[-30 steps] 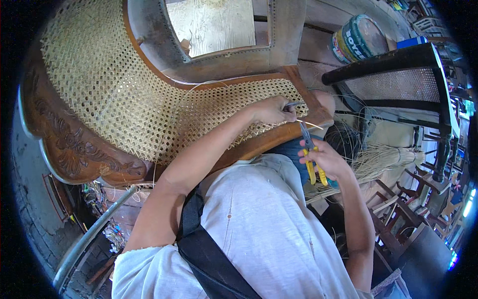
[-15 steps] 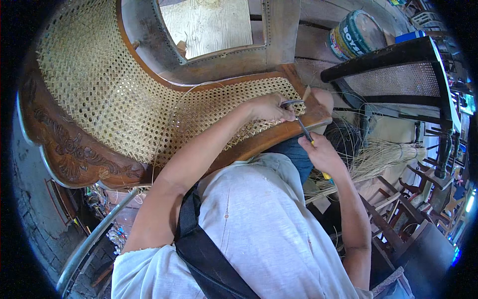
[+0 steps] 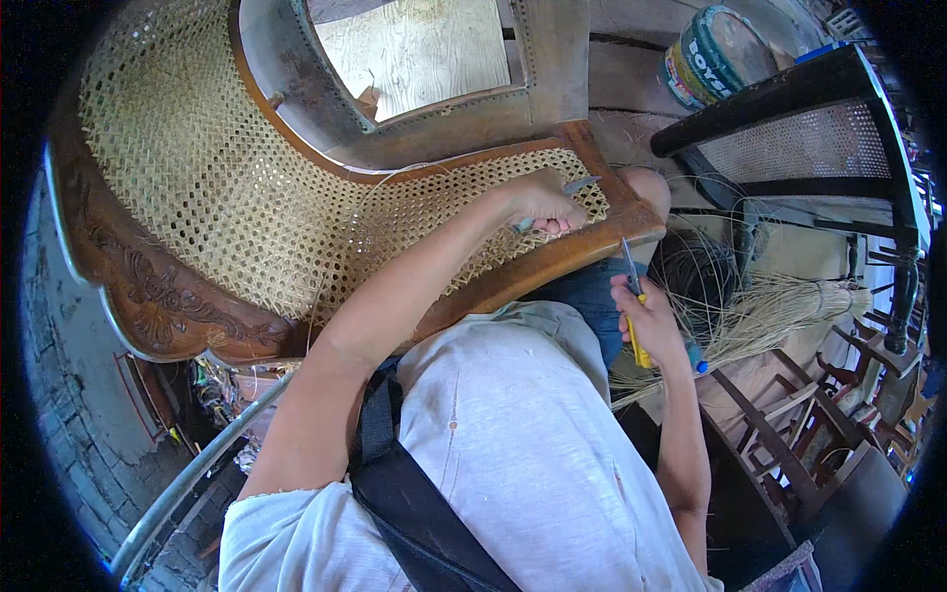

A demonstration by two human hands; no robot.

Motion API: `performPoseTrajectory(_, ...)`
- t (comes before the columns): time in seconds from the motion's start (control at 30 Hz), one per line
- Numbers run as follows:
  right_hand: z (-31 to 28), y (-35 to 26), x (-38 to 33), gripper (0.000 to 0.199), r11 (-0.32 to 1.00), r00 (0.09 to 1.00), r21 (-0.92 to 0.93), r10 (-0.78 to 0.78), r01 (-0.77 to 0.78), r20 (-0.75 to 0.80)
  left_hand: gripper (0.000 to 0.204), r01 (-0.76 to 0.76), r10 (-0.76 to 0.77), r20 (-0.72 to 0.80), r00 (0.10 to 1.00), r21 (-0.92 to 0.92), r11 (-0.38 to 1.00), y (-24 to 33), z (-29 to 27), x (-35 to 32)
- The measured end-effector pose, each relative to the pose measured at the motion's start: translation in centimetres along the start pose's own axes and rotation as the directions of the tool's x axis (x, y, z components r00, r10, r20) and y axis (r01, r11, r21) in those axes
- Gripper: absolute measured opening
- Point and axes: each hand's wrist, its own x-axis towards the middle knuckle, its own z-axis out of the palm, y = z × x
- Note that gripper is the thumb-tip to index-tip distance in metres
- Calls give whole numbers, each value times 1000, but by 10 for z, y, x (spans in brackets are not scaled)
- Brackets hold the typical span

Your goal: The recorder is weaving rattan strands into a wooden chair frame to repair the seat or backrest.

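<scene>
My left hand (image 3: 548, 202) is closed and rests on the woven cane panel (image 3: 296, 187) near its right end. A grey-bladed knife (image 3: 581, 185) sticks out past its knuckles, and a greenish end shows below the fist. My right hand (image 3: 651, 321) is closed round a yellow-handled tool (image 3: 641, 340) with a slim metal tip pointing up. That tip is close to the front corner of the carved wooden frame (image 3: 533, 283), which lies across my lap. I cannot tell the exact kind of the yellow tool.
A paint bucket (image 3: 718, 59) stands at the back right, near a dark cane chair (image 3: 779, 118). Bundled cane strands (image 3: 779, 306) and a dark coil (image 3: 695, 271) lie right of my knee. A bare wooden chair frame (image 3: 557, 94) is behind the panel. A metal tube (image 3: 197, 464) runs at left.
My right hand has drawn back from the left hand, down and to the right, with the yellow-handled tool turned more upright. My left hand has shifted slightly, still on the cane.
</scene>
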Motion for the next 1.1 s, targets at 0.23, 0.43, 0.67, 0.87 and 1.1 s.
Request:
performPoseTrajectory(0.23,0,13,-3,27,992,999,128,-8,4,31,15,17,-19,49,999,39,999,2,-5,6)
performPoseTrajectory(0.43,-2,29,-2,31,986,999,164,-8,1,42,15,21,-25,119,993,34,999,-3,-9,11)
performPoseTrajectory(0.67,-1,34,-2,31,981,999,192,11,-19,45,14,-10,10,6,1000,151,989,0,-3,6)
performPoseTrajectory(0.87,0,35,-3,31,979,998,202,22,-33,56,14,-63,76,-28,997,321,945,18,5,-9)
performPoseTrajectory(1.1,3,37,-7,31,978,998,207,20,-31,56,18,-193,197,23,980,348,918,3,2,-10)
